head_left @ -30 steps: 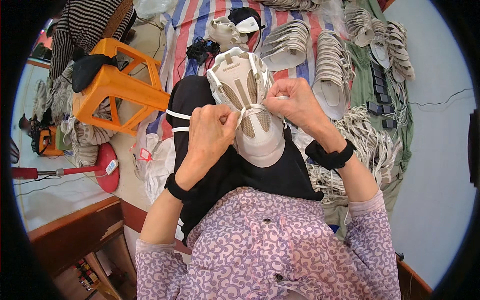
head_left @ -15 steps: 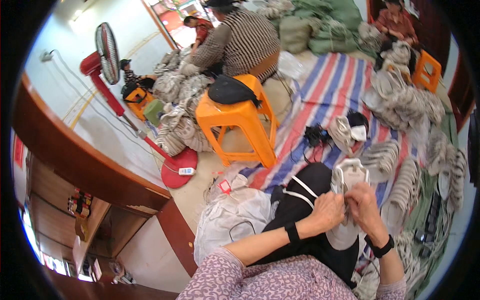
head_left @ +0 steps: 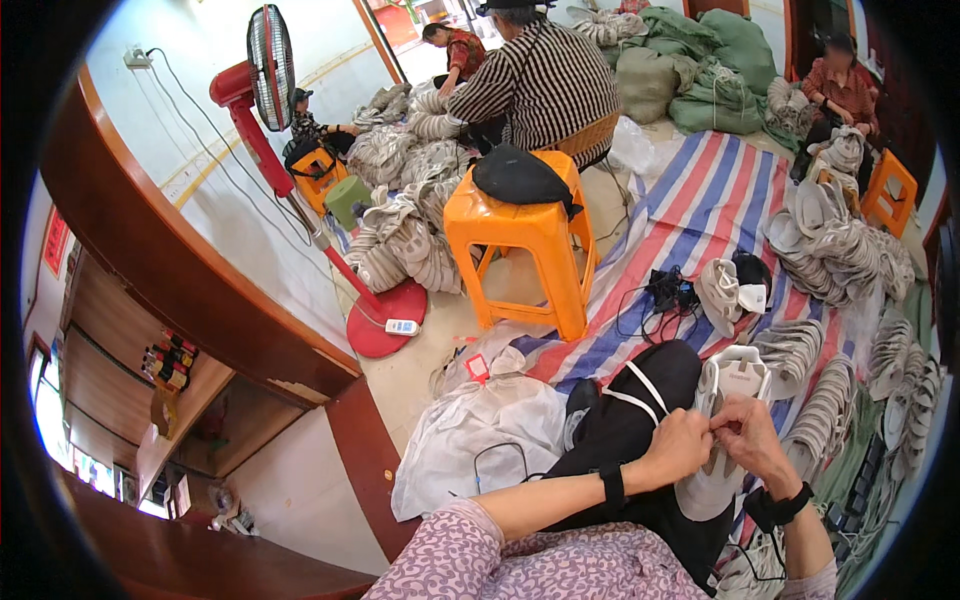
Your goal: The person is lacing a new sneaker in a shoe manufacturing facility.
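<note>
A white and grey shoe upper (head_left: 708,500) lies lengthwise on my right thigh, its padded heel opening pointing away from me. My left hand (head_left: 678,447) reaches over its middle from the left, thumb and finger pinched together. Against it, my right hand (head_left: 754,440) is closed in a pinch too, fingertips meeting above the throat of the upper. Whatever thin thing sits between the fingertips is too small to tell. Both wrists carry black bands. A white strap (head_left: 640,388) crosses my black-clad leg.
Stacked shoe uppers (head_left: 822,410) stand along my right. Ahead lies a striped sheet (head_left: 690,210) with a tangle of black cords (head_left: 670,292). An orange stool (head_left: 515,225) bears a black cap; a red fan (head_left: 270,100) and white bag (head_left: 480,430) are leftward. Several people work beyond.
My view has shifted, so the room sits farther right and lower. Both hands stay at the shoe upper; the fingertips have come together over its throat.
</note>
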Demonstrator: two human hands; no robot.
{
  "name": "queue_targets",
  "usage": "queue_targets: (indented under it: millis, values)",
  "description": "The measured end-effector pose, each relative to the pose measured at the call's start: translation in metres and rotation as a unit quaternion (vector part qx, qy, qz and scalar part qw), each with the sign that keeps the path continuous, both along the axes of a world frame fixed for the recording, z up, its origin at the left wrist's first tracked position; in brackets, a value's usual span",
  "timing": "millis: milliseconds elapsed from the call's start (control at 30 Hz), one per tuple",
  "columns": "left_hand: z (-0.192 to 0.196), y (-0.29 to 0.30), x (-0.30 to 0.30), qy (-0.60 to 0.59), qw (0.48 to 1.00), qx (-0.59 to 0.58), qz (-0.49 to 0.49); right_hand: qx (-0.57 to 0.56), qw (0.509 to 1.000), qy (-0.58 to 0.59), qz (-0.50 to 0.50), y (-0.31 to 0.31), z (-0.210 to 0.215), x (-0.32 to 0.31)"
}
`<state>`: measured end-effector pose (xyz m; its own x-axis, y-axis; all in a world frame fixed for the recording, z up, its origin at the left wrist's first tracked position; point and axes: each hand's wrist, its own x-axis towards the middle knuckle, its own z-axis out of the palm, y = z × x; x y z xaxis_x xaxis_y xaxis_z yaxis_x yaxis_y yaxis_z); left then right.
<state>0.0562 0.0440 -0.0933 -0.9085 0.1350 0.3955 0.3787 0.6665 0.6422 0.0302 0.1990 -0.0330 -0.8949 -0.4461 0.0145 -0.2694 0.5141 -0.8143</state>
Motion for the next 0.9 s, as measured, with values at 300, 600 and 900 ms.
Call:
queue_targets:
  millis: [300, 600, 900]
  values:
    - [0.007, 0.005, 0.015, -0.076, 0.997, 0.024, 0.012, -0.006, 0.999, 0.045, 0.025, -0.001, 0.0, 0.001]
    - [0.036, -0.015, 0.008, -0.032, 0.988, -0.148, -0.044, 0.002, 0.991, 0.109, 0.076, 0.016, -0.02, 0.001]
    - [0.049, -0.034, -0.041, 0.022, 0.939, -0.19, -0.287, -0.036, 0.995, 0.09, 0.023, 0.018, -0.002, 0.003]
